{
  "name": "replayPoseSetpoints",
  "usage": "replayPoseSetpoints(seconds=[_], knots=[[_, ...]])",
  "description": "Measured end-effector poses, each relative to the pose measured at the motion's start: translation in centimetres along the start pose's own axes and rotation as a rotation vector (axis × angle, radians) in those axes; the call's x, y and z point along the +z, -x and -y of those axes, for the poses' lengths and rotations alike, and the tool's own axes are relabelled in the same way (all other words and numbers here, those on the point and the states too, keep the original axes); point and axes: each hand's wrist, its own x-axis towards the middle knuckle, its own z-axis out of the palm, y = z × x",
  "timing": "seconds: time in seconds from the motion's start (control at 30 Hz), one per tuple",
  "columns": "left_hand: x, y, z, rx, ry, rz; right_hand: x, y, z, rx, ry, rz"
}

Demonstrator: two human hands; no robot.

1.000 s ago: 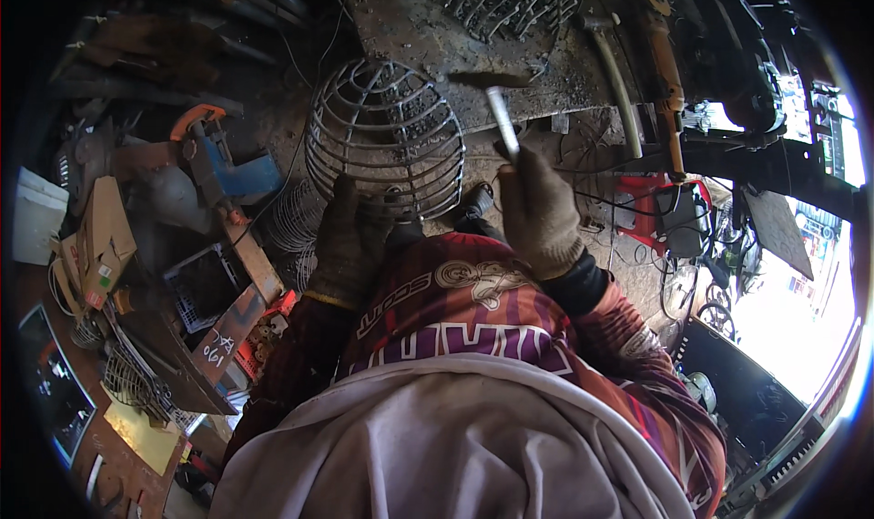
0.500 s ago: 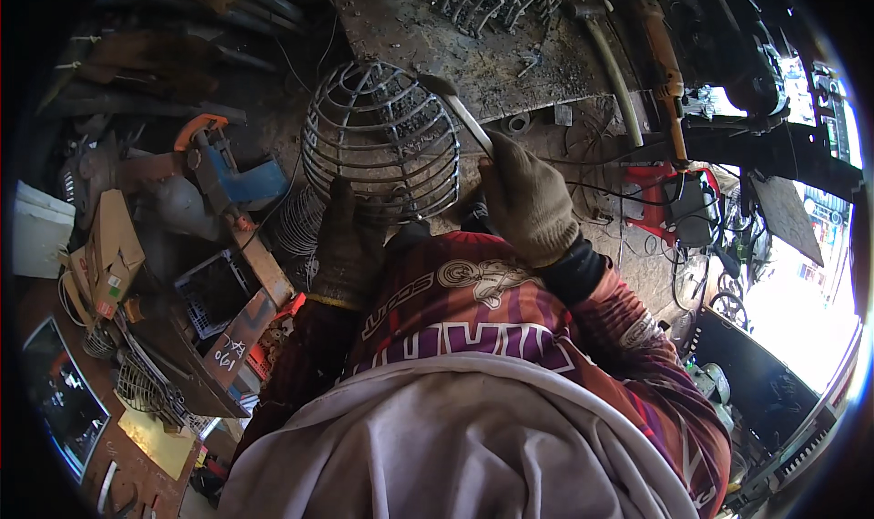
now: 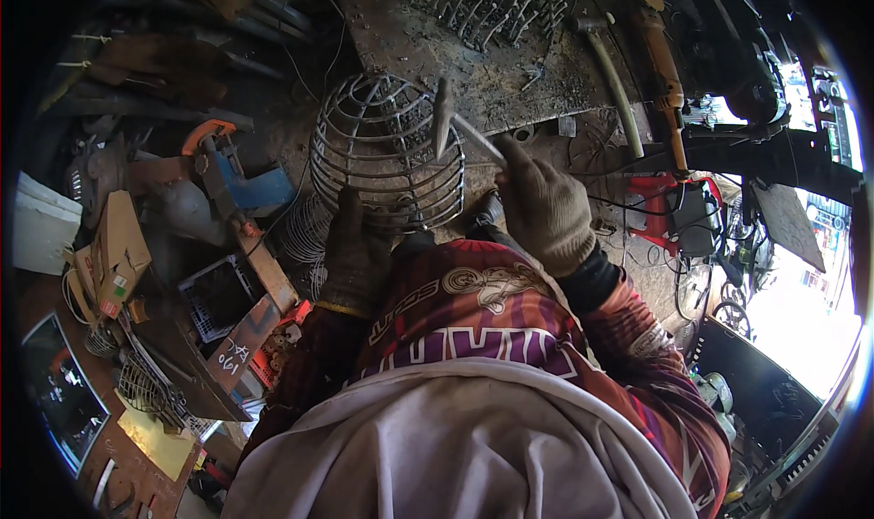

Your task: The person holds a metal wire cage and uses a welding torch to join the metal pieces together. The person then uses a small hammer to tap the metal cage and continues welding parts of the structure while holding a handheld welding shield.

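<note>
**Hammer swung in over the wire cage**

Your right hand (image 3: pixel 544 208), in a pale knit glove, is wrapped tight around the handle of a small hammer (image 3: pixel 443 117). A second ago that tool was held upright and off to the right of the cage; now its head hangs over the upper right wires of the wire cage (image 3: pixel 387 150), touching them or nearly so. That reads as a tapping stroke on the frame in progress.

Your left hand (image 3: pixel 355 250), in a dark glove, is pressed against the lower rim of the cage, fingers curled onto the bottom wires, steadying it as before.

The cage is a rounded dome of bare grey metal hoops crossed by ribs, open between the wires. It sits at the near edge of the scarred, dark bench (image 3: pixel 510 73), just in front of your chest.
</note>
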Motion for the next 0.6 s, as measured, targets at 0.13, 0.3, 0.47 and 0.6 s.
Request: replayPoseSetpoints(seconds=[0.13, 0.3, 0.47, 0.6], knots=[[-0.6, -0.4, 0.2, -0.016, 0.039, -0.052, -0.6, -0.7, 1.6, -0.072, -0.045, 0.073], [0.2, 0.1, 0.0, 0.010, -0.048, -0.002, -0.1, -1.8, -0.1, 0.151, 0.014, 0.073], [0.5, 0.8, -0.4, -0.053, -0.006, 0.069, -0.8, -0.9, -0.6, 0.212, -0.221, -0.154], [0.3, 1.0, 0.0, -0.084, 0.080, 0.088, 0.0, 2.4, -1.4, 0.468, -0.517, -0.106]])
